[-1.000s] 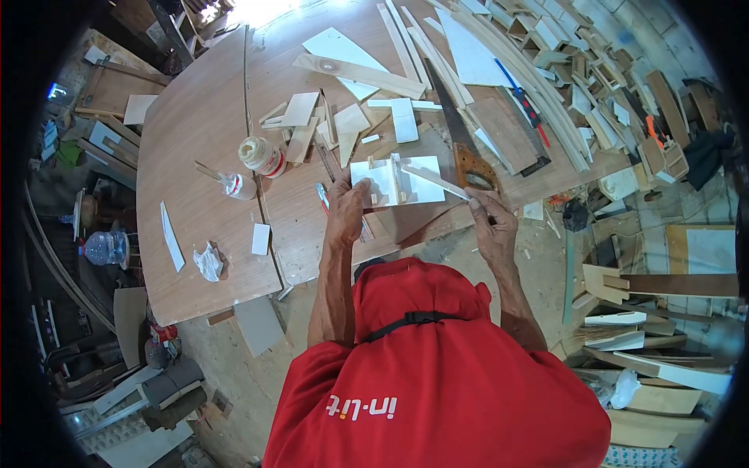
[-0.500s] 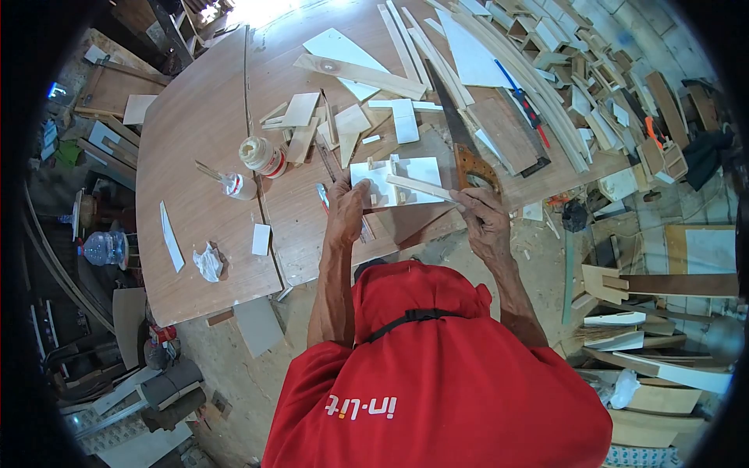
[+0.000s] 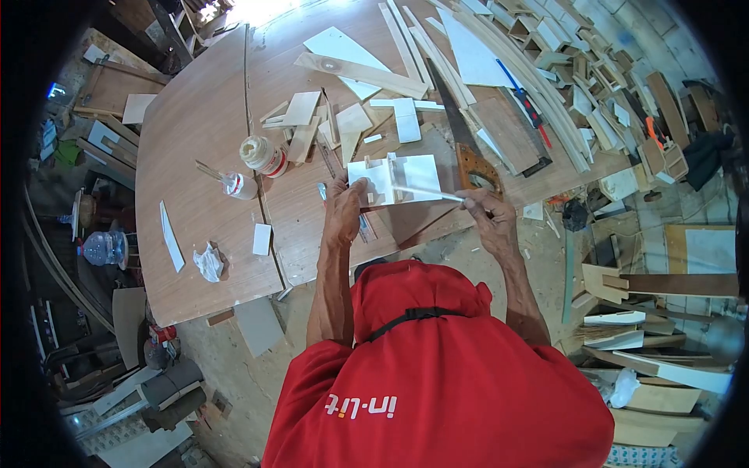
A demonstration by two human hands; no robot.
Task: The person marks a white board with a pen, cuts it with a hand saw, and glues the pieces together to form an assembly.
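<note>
My left hand (image 3: 343, 209) grips the left end of a white board (image 3: 421, 173), its thumb on the top face. Small pale wooden pieces (image 3: 392, 164) stand on the board across its middle. My right hand (image 3: 490, 218) is closed on one end of a thin light strip (image 3: 437, 193), right of the board. The strip's other end lies over the board near the small pieces, blurred; whether it touches them I cannot tell. A handsaw with a wooden handle (image 3: 477, 170) rests on the table just beyond my right hand.
On the wooden table (image 3: 187, 140) are an open jar (image 3: 262, 156), a container with sticks (image 3: 239, 186), crumpled white paper (image 3: 208, 262), and wood offcuts (image 3: 302, 109). Long strips and a blue-red tool (image 3: 532, 113) lie at the right. Wood scraps are piled beyond.
The strip has turned and its right end has shifted slightly rightward with my right hand. The white board and my left hand have moved slightly left.
</note>
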